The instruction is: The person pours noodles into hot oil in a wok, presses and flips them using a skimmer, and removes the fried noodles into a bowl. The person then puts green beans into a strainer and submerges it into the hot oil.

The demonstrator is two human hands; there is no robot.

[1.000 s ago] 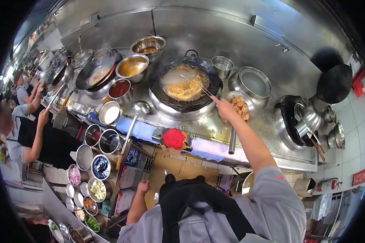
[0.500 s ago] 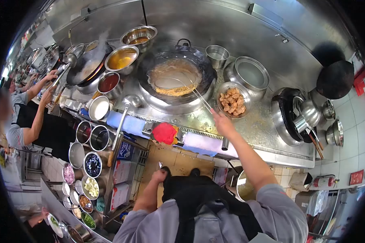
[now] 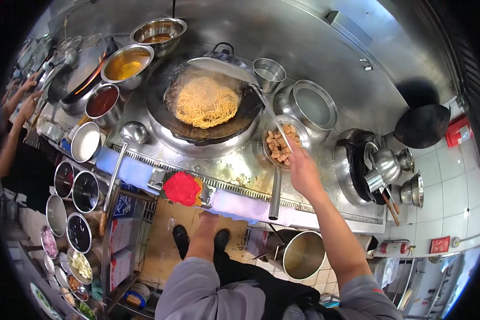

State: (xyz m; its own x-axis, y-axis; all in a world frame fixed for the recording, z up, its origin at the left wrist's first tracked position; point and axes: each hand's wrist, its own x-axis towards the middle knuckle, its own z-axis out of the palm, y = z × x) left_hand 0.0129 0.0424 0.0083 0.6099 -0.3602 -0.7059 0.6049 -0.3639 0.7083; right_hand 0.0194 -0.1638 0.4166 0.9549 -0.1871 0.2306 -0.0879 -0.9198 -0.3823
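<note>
My right hand (image 3: 305,169) is closed around the long handle of a wire skimmer (image 3: 218,68), whose round head is tilted over the back of the wok. Below it, a mound of yellow noodles (image 3: 207,104) lies in the black wok (image 3: 160,114), with some haze over it. Browned meat chunks (image 3: 277,146) fill a perforated strainer (image 3: 304,132) right beside that hand; its metal handle points toward me. My left hand (image 3: 208,215) is at the counter's front edge near a red cloth (image 3: 182,188); its fingers are hidden.
Left of the wok stand a bowl of yellow oil (image 3: 127,65), a pot of red sauce (image 3: 103,101) and a ladle (image 3: 133,133). A lidded-looking pot (image 3: 314,104) stands at right. Ingredient containers (image 3: 80,233) line the lower left. A co-worker's arms (image 3: 17,114) are at far left.
The skimmer has risen from the wok's liquid and tilted, and the noodles now lie piled in the wok. My left hand has moved up to the counter edge. The view has shifted.
</note>
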